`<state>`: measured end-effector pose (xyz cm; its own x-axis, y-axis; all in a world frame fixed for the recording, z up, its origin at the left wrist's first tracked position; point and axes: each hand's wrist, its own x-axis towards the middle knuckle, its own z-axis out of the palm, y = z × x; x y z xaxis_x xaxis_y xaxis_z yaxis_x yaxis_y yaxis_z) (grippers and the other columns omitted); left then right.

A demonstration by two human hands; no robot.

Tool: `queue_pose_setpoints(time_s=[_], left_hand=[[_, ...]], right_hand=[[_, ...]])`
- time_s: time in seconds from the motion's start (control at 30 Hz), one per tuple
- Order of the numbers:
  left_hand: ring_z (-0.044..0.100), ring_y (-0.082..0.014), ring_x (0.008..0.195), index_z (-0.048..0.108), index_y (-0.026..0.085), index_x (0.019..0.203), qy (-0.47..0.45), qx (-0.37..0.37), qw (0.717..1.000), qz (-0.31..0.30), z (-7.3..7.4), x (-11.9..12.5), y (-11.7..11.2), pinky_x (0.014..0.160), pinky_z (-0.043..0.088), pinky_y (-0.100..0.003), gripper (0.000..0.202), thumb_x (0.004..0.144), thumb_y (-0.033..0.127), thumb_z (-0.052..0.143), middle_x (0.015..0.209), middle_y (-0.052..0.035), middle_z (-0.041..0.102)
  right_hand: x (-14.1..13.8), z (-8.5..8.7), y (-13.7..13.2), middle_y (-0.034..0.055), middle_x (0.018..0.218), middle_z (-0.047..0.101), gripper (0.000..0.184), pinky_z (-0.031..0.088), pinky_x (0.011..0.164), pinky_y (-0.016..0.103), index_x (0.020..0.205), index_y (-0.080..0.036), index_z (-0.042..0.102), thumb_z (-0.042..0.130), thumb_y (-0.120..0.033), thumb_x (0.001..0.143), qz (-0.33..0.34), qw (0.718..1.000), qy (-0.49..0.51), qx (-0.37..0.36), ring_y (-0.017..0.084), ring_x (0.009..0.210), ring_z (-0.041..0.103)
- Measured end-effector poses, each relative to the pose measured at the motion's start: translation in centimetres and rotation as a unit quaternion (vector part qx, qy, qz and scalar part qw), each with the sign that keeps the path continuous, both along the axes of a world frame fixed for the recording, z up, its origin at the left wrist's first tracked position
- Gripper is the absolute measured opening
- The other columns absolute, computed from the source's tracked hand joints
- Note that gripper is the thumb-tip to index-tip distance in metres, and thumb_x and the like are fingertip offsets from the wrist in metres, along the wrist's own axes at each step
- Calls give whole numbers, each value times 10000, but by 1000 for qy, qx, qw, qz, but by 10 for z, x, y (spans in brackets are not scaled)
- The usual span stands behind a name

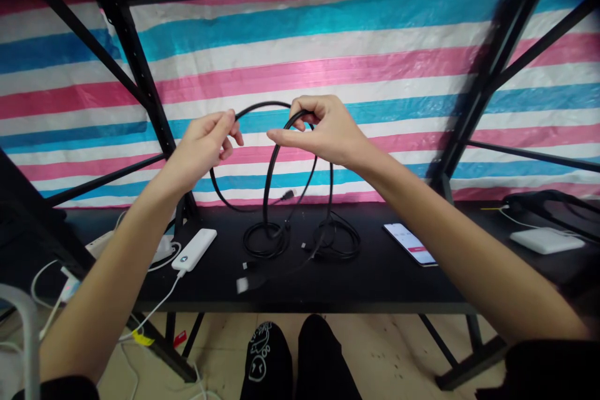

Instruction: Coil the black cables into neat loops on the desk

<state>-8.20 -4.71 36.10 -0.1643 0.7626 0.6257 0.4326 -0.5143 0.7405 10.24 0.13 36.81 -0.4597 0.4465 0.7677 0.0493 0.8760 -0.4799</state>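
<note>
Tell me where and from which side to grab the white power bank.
Pinch the power bank across its long edges at mid-length, coming down from above. It lies flat on the table, slim and long, and a white cable plugs into its near end, so avoid that end.

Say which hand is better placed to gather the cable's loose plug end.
Probably the left: the left hand pinches the black cable strand trailing to the dangling plug; the right hand is busy holding loops.
</note>
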Motion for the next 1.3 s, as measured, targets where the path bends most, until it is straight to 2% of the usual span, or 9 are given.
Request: queue_pose_setpoints(time_s=[0.23, 0.4, 0.57, 0.7, 0.8, 0.9, 0.97, 1.07, 1.3], left_hand=[[419, -98, 380, 593, 173, 759, -10, -121, 983, -139, -12, 27, -15, 326, 197, -205, 272, 889, 383, 478, 567, -53, 606], [296, -85, 290, 509, 200, 649, -104, -95, 973, -183, -21, 39, -12, 315, 179, -210, 325, 876, 431, 488, 339, 52, 320], [161, -54, 269, 515, 195, 635, -146, -59, 974, -166, -20, 33, -10, 312, 120, -212, 386, 880, 491, 470, 330, 87, 165], [191, -55, 279, 535, 189, 623, -161, -29, 976, -140, -17, 18, -12, 311, 147, -217, 365, 851, 476, 542, 321, 86, 161], [172, -48, 256, 558, 189, 615, -176, -17, 976, -129, -17, 7, -14, 290, 116, -226, 345, 829, 458, 584, 315, 88, 174], [129, -43, 246, 590, 195, 644, -192, -19, 973, -124, -19, -4, -12, 288, 78, -239, 304, 823, 440, 596, 307, 89, 175], [120, -46, 249, 599, 203, 656, -205, -14, 971, -124, -22, -9, -7, 294, 85, -244, 293, 824, 442, 590, 301, 86, 179], [114, -48, 255, 582, 217, 656, -227, 4, 965, -130, -27, -9, 2, 304, 94, -248, 301, 821, 468, 582, 299, 85, 185], [114, -68, 278, 486, 237, 649, -268, 57, 955, -115, -41, 22, 13, 316, 83, -261, 347, 846, 522, 505, 320, 89, 171]], right_hand=[[-8, -10, 3, 10, 695, 467, 311, 382, 682, 274, 621, -181, 460, 692, -366, 713, -58, 993, 27, 99, 146, 784, 460], [-13, -12, 5, 25, 859, 536, 253, 430, 754, 300, 786, -206, 504, 666, -398, 754, -64, 987, 57, 137, 174, 887, 507], [-1, -17, 23, 55, 1048, 546, 451, 425, 810, 324, 979, -211, 507, 759, -414, 664, -54, 986, 14, 158, 208, 978, 504], [21, -36, 41, 30, 774, 549, 290, 408, 658, 289, 805, -184, 537, 636, -456, 791, -65, 996, -66, 15, 154, 722, 510], [34, -52, 46, -3, 582, 442, 438, 384, 576, 262, 604, -177, 445, 492, -519, 873, -27, 989, -60, -133, 106, 572, 453], [42, -63, 43, -48, 526, 319, 483, 340, 483, 229, 565, -188, 364, 534, -546, 840, 45, 966, -7, -255, 68, 473, 358], [44, -66, 40, -76, 511, 218, 513, 216, 398, 214, 547, -198, 295, 595, -526, 801, 81, 946, 37, -313, 44, 420, 215], [42, -67, 35, -94, 491, 123, 563, 75, 376, 226, 544, -211, 195, 637, -491, 753, 132, 916, 93, -367, 40, 405, 93], [22, -76, 30, -101, 456, 74, 629, 62, 362, 228, 555, -219, 122, 580, -614, 731, 154, 890, 194, -383, 45, 371, 56]])
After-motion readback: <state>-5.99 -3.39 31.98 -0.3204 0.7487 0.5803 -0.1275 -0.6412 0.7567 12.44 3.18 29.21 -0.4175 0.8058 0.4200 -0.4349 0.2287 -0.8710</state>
